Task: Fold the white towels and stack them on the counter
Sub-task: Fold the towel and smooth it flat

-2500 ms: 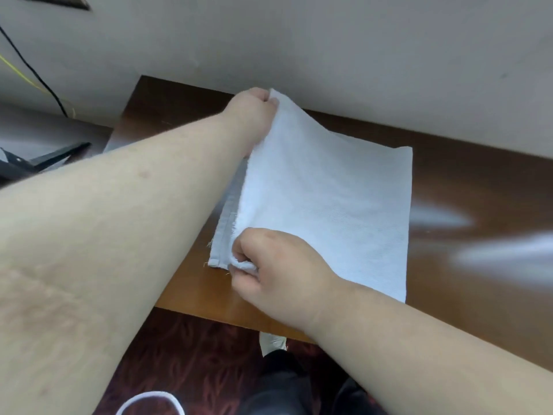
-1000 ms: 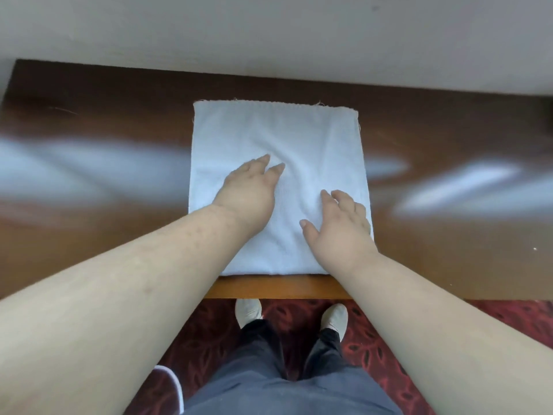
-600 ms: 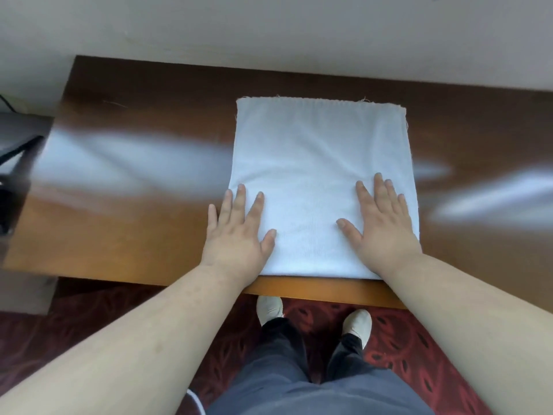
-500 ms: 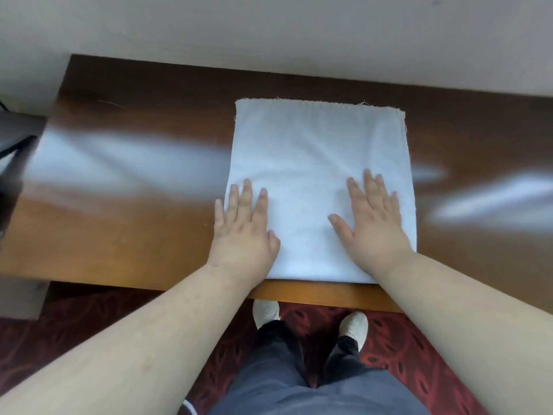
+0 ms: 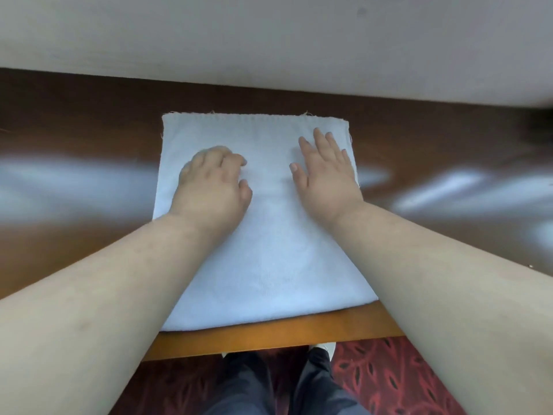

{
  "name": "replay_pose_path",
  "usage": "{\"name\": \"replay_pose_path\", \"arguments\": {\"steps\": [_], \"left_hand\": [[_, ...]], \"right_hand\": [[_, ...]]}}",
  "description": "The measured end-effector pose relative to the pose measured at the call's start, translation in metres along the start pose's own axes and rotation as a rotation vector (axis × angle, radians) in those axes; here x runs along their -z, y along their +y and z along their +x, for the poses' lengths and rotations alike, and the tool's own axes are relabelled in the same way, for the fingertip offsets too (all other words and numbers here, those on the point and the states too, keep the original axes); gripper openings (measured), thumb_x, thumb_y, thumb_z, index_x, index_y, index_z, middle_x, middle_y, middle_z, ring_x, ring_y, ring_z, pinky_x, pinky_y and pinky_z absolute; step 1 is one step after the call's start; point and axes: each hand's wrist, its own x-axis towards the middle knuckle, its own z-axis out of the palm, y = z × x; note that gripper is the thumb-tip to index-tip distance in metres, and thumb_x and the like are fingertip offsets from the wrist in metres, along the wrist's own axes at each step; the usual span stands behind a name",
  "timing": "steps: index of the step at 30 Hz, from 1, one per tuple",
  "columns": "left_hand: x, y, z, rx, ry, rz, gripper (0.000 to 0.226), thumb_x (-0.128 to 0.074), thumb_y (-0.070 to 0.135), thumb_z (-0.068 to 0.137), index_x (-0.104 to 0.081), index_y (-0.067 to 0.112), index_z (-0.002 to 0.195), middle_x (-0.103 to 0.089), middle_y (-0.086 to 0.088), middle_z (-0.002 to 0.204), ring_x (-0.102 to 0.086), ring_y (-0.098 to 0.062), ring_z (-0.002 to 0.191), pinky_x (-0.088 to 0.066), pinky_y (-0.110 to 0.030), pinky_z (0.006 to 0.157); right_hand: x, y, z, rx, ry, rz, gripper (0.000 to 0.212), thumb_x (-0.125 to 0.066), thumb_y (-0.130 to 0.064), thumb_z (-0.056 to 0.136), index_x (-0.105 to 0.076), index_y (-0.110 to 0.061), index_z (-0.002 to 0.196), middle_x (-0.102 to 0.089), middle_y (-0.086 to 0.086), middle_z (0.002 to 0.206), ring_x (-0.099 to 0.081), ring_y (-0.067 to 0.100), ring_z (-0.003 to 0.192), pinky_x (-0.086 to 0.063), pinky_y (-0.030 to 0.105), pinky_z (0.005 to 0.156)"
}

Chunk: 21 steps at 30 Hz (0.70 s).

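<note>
Towel [image 5: 263,265] folded flat on surface [image 5: 89,139], long axis running away from me. My right hand [image 5: 324,172] flat on far-right part, fingers straight; left hand [image 5: 212,187] on far-left part, fingers curled loosely, gripping nothing.

Bare forearms, no sleeves, reaching in from lower left and lower right to left hand [image 5: 211,187] and right hand [image 5: 324,172]. Dark grey trousers [image 5: 269,384] at bottom centre; pale shoe [image 5: 324,348] beside.
</note>
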Motion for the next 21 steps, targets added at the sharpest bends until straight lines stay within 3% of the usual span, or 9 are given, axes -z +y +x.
{"name": "replay_pose_path", "arguments": {"steps": [2, 4, 6, 9, 11, 14, 17, 21], "left_hand": [[0.0, -0.011, 0.03, -0.016, -0.085, 0.06, 0.055, -0.038, 0.039, 0.096, -0.032, 0.026, 0.149, -0.023, -0.008, 0.159, -0.015, -0.029, 0.147, -0.012, -0.043, 0.119], [-0.004, -0.034, 0.047, 0.047, -0.161, 0.17, 0.066, -0.031, 0.057, 0.094, -0.015, 0.033, 0.154, -0.005, -0.006, 0.164, 0.0, -0.028, 0.15, -0.003, -0.047, 0.121], [-0.006, -0.057, 0.049, 0.099, -0.156, 0.217, 0.078, -0.024, 0.075, 0.086, -0.009, 0.038, 0.153, 0.001, -0.005, 0.164, 0.006, -0.029, 0.15, 0.0, -0.049, 0.12], [-0.006, -0.069, 0.046, 0.137, -0.147, 0.184, 0.087, -0.021, 0.086, 0.077, -0.011, 0.04, 0.151, 0.002, -0.005, 0.164, 0.006, -0.034, 0.149, 0.0, -0.049, 0.12], [-0.005, -0.067, 0.05, 0.151, -0.147, 0.163, 0.088, -0.024, 0.087, 0.076, -0.016, 0.039, 0.149, 0.0, -0.007, 0.164, 0.005, -0.035, 0.149, -0.001, -0.049, 0.12], [0.0, -0.061, 0.058, 0.088, -0.024, 0.178, 0.075, -0.024, 0.073, 0.085, -0.028, 0.032, 0.148, -0.006, -0.013, 0.163, 0.001, -0.034, 0.149, -0.003, -0.049, 0.12], [0.0, -0.065, 0.065, -0.024, -0.065, 0.227, 0.071, -0.023, 0.063, 0.089, -0.02, 0.031, 0.153, -0.005, -0.013, 0.163, 0.001, -0.033, 0.149, -0.003, -0.05, 0.12], [0.0, -0.081, 0.065, 0.018, -0.168, 0.243, 0.074, -0.023, 0.067, 0.09, -0.009, 0.035, 0.154, -0.003, -0.007, 0.164, 0.004, -0.029, 0.15, -0.002, -0.049, 0.121]], "right_hand": [[0.0, 0.004, 0.01, -0.025, -0.033, -0.029, 0.062, -0.025, -0.052, 0.102, -0.016, -0.026, 0.158, -0.001, 0.003, 0.167, 0.005, 0.021, 0.153, 0.001, 0.045, 0.123], [0.0, 0.017, 0.018, -0.092, -0.068, -0.067, 0.07, -0.025, -0.061, 0.098, -0.011, -0.029, 0.158, 0.002, 0.004, 0.167, 0.008, 0.022, 0.153, 0.002, 0.048, 0.123], [0.002, 0.029, 0.021, -0.147, -0.065, -0.062, 0.079, -0.025, -0.072, 0.091, -0.011, -0.032, 0.158, 0.003, 0.003, 0.167, 0.009, 0.023, 0.153, 0.003, 0.049, 0.122], [0.005, 0.033, 0.023, -0.236, -0.06, 0.0, 0.088, -0.026, -0.081, 0.083, -0.013, -0.035, 0.157, 0.002, 0.002, 0.167, 0.008, 0.023, 0.153, 0.004, 0.047, 0.122], [0.007, 0.03, 0.024, -0.246, -0.019, 0.072, 0.082, -0.025, -0.076, 0.087, -0.015, -0.034, 0.157, -0.001, 0.001, 0.167, 0.006, 0.022, 0.153, 0.003, 0.047, 0.122], [0.012, 0.024, 0.031, -0.123, 0.097, 0.05, 0.062, -0.025, -0.054, 0.099, -0.023, -0.029, 0.156, -0.008, 0.003, 0.167, -0.001, 0.022, 0.153, -0.002, 0.05, 0.122], [0.017, 0.033, 0.046, -0.103, -0.004, -0.057, 0.06, -0.023, -0.05, 0.101, -0.016, -0.031, 0.158, -0.004, 0.001, 0.167, 0.002, 0.022, 0.153, 0.0, 0.052, 0.122], [0.024, 0.045, 0.053, -0.155, -0.164, -0.065, 0.071, -0.029, -0.061, 0.099, -0.004, -0.032, 0.159, 0.006, -0.003, 0.167, 0.007, 0.021, 0.153, 0.002, 0.055, 0.121]]}}
